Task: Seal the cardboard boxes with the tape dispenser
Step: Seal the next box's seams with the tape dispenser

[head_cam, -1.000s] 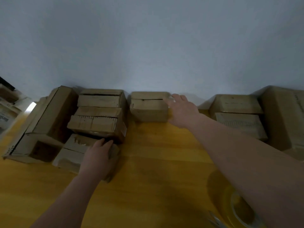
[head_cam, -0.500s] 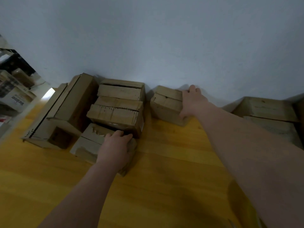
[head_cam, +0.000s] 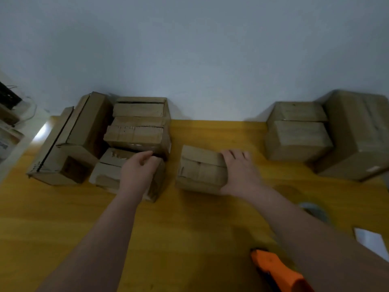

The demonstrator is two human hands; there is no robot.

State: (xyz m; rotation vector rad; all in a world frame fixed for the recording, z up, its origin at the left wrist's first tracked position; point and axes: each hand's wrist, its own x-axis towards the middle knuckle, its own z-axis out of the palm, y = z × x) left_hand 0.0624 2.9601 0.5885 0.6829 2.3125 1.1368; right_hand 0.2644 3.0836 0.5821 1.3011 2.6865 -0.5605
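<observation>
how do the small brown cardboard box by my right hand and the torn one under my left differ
The small brown cardboard box stands apart, right hand at its side; the torn cardboard box sits against the stack, left hand on top. Both are brown cardboard.

Head-worn camera looks forward and down, close over the table (head_cam: pixel 189 232).
</observation>
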